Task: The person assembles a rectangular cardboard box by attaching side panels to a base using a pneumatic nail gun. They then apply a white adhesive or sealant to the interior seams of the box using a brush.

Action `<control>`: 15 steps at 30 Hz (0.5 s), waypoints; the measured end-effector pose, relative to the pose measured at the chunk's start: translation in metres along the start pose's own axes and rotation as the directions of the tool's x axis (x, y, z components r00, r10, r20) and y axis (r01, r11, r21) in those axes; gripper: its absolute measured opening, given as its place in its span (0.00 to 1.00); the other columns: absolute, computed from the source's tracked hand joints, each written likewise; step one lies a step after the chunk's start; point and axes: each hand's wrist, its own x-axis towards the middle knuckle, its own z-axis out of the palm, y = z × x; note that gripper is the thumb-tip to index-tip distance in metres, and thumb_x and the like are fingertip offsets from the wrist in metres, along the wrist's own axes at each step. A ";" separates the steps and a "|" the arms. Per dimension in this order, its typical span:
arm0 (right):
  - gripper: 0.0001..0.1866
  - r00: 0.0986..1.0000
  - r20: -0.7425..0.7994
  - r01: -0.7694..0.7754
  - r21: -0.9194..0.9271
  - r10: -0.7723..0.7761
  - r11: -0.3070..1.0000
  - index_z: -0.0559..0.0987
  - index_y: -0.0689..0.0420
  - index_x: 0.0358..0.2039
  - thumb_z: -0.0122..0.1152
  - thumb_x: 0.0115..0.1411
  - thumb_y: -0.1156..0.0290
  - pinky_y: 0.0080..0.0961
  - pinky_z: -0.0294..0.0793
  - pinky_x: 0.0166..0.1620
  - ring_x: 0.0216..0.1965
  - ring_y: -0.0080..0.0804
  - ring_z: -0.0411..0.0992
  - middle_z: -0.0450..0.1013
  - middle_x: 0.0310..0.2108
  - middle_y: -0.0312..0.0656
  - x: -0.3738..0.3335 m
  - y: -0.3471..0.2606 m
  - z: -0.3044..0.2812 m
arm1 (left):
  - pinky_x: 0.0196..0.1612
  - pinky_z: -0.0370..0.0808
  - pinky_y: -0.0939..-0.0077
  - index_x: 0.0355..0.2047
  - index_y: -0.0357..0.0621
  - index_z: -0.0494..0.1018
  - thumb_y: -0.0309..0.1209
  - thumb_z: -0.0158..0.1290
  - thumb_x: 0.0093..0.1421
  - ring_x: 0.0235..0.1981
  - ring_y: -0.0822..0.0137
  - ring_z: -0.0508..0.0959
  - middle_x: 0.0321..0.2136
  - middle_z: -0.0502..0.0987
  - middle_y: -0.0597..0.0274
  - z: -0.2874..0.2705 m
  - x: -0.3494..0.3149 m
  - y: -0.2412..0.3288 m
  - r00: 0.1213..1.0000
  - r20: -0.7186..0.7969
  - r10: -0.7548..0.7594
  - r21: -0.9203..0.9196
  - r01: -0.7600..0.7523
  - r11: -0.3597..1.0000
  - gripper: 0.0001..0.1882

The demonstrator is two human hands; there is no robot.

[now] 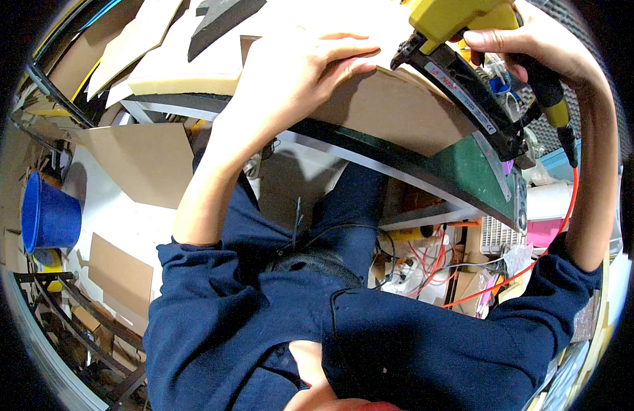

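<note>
My right hand (546, 44) grips a yellow and black air stapler or nailer (461, 17) at the upper right. Its long black magazine slants down to the right, and its nose points left, close to my left fingertips. On the near edge of a brown board (399, 109), my left hand (303, 75) is closed with thumb and fingers together. The board lies on the workbench and hangs over its front edge. Glare washes out the bench top beyond my left hand. From the tool's handle runs a red air hose (576, 192).
Foam slabs (187, 79) and a dark grey angular piece (221, 24) lie at the upper left. Below stand a blue bucket (53, 212) and loose cardboard sheets (139, 161). A metal ruler (491, 164) rests on the green bench corner (461, 171). Tangled cables (433, 267) fill the lower right.
</note>
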 end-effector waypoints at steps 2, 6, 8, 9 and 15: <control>0.16 1.000 0.022 0.001 -0.008 -0.001 1.000 0.79 0.61 0.32 0.65 0.53 0.60 0.12 0.66 0.21 0.18 0.15 0.67 0.76 0.23 0.34 0.002 0.000 -0.002 | 0.44 0.72 0.72 0.42 0.52 0.77 0.41 0.51 0.58 0.40 0.61 0.77 0.41 0.77 0.63 0.004 0.000 -0.002 0.997 -0.066 0.048 0.017 -0.047 0.999 0.14; 0.16 0.997 -0.032 0.069 0.036 -0.068 0.997 0.79 0.63 0.28 0.66 0.53 0.61 0.13 0.64 0.20 0.17 0.15 0.67 0.74 0.20 0.34 0.000 -0.010 0.007 | 0.36 0.75 0.74 0.38 0.54 0.79 0.45 0.52 0.57 0.33 0.65 0.79 0.35 0.79 0.68 0.011 0.002 -0.011 0.975 -0.180 0.126 0.077 -0.114 0.991 0.14; 0.15 0.998 -0.017 0.054 -0.005 -0.055 0.999 0.79 0.62 0.28 0.66 0.53 0.61 0.13 0.63 0.20 0.17 0.15 0.66 0.73 0.19 0.34 0.004 -0.013 0.006 | 0.36 0.75 0.74 0.38 0.54 0.79 0.45 0.52 0.57 0.32 0.65 0.79 0.35 0.79 0.68 0.011 -0.001 -0.011 0.977 -0.179 0.113 0.082 -0.100 0.992 0.14; 0.15 0.999 -0.018 0.035 -0.026 -0.036 0.999 0.79 0.62 0.28 0.66 0.53 0.61 0.13 0.63 0.20 0.17 0.16 0.66 0.73 0.19 0.34 0.002 -0.014 0.004 | 0.36 0.75 0.74 0.38 0.54 0.79 0.45 0.52 0.57 0.32 0.65 0.79 0.35 0.79 0.68 0.012 0.001 -0.011 0.977 -0.182 0.113 0.070 -0.102 0.992 0.14; 0.15 0.996 0.053 -0.072 -0.006 0.072 0.997 0.80 0.61 0.28 0.67 0.52 0.60 0.13 0.62 0.19 0.16 0.16 0.66 0.71 0.17 0.33 0.001 -0.021 -0.005 | 0.35 0.75 0.74 0.37 0.54 0.79 0.45 0.53 0.56 0.31 0.64 0.79 0.34 0.80 0.69 0.012 0.002 -0.011 0.969 -0.207 0.134 0.066 -0.123 0.990 0.14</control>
